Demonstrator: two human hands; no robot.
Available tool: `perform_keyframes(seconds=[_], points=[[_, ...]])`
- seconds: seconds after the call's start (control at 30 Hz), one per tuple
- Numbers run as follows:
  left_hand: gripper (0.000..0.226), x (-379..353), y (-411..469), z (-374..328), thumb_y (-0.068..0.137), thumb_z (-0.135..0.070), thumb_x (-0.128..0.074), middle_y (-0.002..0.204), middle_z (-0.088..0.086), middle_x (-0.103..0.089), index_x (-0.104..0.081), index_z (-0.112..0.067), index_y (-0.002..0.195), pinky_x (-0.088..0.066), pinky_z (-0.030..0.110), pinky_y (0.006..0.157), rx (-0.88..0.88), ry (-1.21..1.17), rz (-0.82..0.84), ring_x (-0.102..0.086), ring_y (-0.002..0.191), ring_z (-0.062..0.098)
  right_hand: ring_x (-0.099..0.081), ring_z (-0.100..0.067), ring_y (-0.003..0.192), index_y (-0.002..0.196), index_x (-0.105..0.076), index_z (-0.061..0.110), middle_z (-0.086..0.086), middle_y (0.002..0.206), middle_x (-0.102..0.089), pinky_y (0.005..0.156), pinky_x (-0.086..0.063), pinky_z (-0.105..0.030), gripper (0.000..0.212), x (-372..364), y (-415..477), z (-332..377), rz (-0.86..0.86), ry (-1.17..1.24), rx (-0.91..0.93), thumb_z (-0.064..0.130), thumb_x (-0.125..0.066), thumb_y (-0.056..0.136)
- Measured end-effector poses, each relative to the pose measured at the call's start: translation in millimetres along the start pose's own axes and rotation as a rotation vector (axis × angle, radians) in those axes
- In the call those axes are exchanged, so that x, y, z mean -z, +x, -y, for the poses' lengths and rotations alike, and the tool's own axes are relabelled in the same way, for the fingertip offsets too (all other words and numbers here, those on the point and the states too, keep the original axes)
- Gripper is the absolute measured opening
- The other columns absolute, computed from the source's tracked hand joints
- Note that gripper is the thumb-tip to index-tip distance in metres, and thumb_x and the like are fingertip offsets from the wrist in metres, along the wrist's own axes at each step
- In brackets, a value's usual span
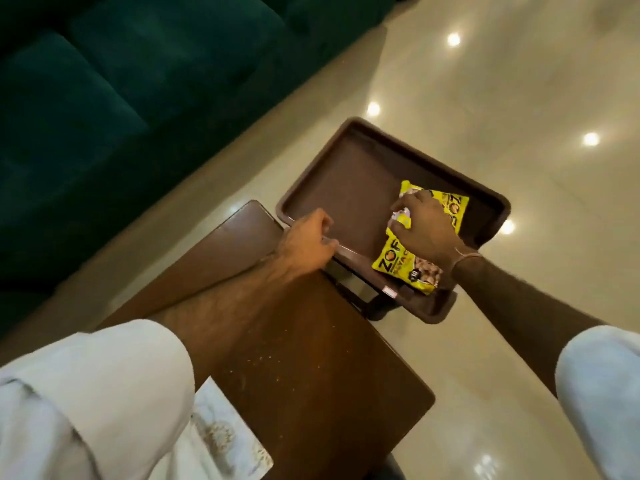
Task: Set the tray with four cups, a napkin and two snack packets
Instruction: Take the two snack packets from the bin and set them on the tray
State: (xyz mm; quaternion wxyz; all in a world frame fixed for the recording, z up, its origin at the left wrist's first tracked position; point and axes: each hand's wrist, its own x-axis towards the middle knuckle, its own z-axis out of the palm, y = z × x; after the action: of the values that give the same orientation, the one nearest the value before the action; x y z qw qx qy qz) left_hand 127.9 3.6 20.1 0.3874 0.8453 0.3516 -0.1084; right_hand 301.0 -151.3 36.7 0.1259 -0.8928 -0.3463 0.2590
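A dark brown rectangular tray juts out past the far end of a wooden table. My left hand grips the tray's near rim. Two yellow snack packets lie in the tray's right half: one near the front rim, the other farther back and partly under my right hand. That hand is pressed down on the packets with its fingers curled on them. No cups are in view. A white patterned napkin lies on the table's near corner.
A dark green sofa fills the upper left. Glossy beige floor tiles with light reflections surround the table. A dark stool or stand shows beneath the tray's near edge.
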Motion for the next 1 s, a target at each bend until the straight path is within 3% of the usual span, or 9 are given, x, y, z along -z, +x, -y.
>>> perform_keyframes(seconds=[0.13, 0.27, 0.33, 0.47, 0.57, 0.63, 0.77, 0.87, 1.0], points=[[0.037, -47.2, 61.3, -35.8, 0.085, -0.03, -0.072, 0.109, -0.003, -0.064, -0.057, -0.019, 0.117, -0.047, 0.026, 0.075, -0.082, -0.079, 0.025, -0.061, 0.085, 0.012, -0.044, -0.041, 0.12, 0.129, -0.052, 0.013, -0.017, 0.134, -0.045, 0.097, -0.045, -0.052, 0.058, -22.6, -7.0, -61.1, -0.184, 0.011, -0.23, 0.045, -0.07, 0.083], [0.054, -77.9, 115.3, -76.5, 0.082, -0.03, -0.071, 0.129, 0.013, -0.055, -0.051, -0.013, 0.13, -0.044, 0.04, 0.099, -0.188, -0.022, -0.015, -0.051, 0.118, 0.033, -0.043, -0.04, 0.122, 0.131, -0.043, 0.011, -0.017, 0.134, -0.042, 0.096, -0.045, -0.046, 0.069, -49.4, -28.8, -96.5, -0.244, 0.183, -0.416, 0.05, -0.071, 0.081], [0.063, -85.3, 138.1, -97.6, 0.08, -0.032, -0.071, 0.135, 0.013, -0.05, -0.048, -0.015, 0.136, -0.041, 0.042, 0.103, -0.241, 0.025, -0.01, -0.045, 0.124, 0.034, -0.05, -0.035, 0.12, 0.127, -0.04, 0.012, -0.013, 0.129, -0.049, 0.094, -0.048, -0.044, 0.073, -59.6, -39.8, -104.9, -0.249, 0.351, -0.493, 0.055, -0.073, 0.078], [0.075, -91.0, 169.0, -122.7, 0.073, -0.038, -0.076, 0.136, 0.004, -0.052, -0.045, -0.021, 0.14, -0.041, 0.041, 0.103, -0.335, 0.188, 0.114, -0.044, 0.125, 0.028, -0.065, -0.021, 0.094, 0.114, -0.034, 0.024, -0.002, 0.114, -0.066, 0.076, -0.051, -0.03, 0.068, -66.1, -47.0, -102.6, -0.187, 0.582, -0.634, 0.064, -0.072, 0.075], [0.073, -91.2, 178.9, -130.9, 0.07, -0.041, -0.08, 0.128, -0.003, -0.059, -0.05, -0.026, 0.134, -0.038, 0.043, 0.101, -0.346, 0.299, 0.194, -0.047, 0.123, 0.024, -0.067, -0.025, 0.103, 0.114, -0.032, 0.028, 0.004, 0.11, -0.062, 0.091, -0.055, -0.044, 0.074, -70.7, -48.7, -98.1, -0.12, 0.594, -0.66, 0.064, -0.078, 0.069], [0.066, -89.5, 182.3, -133.4, 0.071, -0.041, -0.083, 0.127, -0.003, -0.063, -0.057, -0.024, 0.129, -0.041, 0.041, 0.101, -0.333, 0.306, 0.253, -0.054, 0.12, 0.021, -0.066, -0.027, 0.108, 0.114, -0.034, 0.029, 0.007, 0.11, -0.061, 0.099, -0.05, -0.053, 0.075, -73.0, -48.7, -98.0, -0.089, 0.64, -0.676, 0.06, -0.082, 0.066], [0.044, -84.6, 181.0, -127.8, 0.073, -0.036, -0.085, 0.111, -0.001, -0.07, -0.069, -0.021, 0.112, -0.048, 0.028, 0.077, -0.262, 0.218, 0.334, -0.063, 0.098, 0.015, -0.071, -0.022, 0.1, 0.117, -0.059, 0.018, 0.003, 0.109, -0.073, 0.094, -0.056, -0.048, 0.062, -70.7, -46.8, -102.6, -0.048, 0.834, -0.701, 0.041, -0.088, 0.068], [0.032, -77.5, 172.4, -117.6, 0.074, -0.037, -0.083, 0.096, -0.004, -0.067, -0.065, -0.024, 0.097, -0.043, 0.025, 0.066, -0.262, 0.135, 0.294, -0.065, 0.094, 0.017, -0.076, -0.019, 0.091, 0.111, -0.073, 0.017, 0.002, 0.099, -0.079, 0.089, -0.06, -0.043, 0.038, -63.8, -47.0, -106.0, -0.02, 1.032, -0.644, 0.023, -0.085, 0.075], [0.036, -57.5, 151.4, -94.5, 0.07, -0.039, -0.086, 0.089, -0.003, -0.069, -0.062, -0.022, 0.091, -0.047, 0.025, 0.062, -0.165, -0.093, 0.187, -0.066, 0.083, 0.018, -0.075, -0.025, 0.098, 0.114, -0.071, 0.015, -0.004, 0.104, -0.078, 0.086, -0.06, -0.04, 0.036, -47.5, -47.3, -95.8, -0.054, 1.152, -0.486, 0.009, -0.079, 0.079]])
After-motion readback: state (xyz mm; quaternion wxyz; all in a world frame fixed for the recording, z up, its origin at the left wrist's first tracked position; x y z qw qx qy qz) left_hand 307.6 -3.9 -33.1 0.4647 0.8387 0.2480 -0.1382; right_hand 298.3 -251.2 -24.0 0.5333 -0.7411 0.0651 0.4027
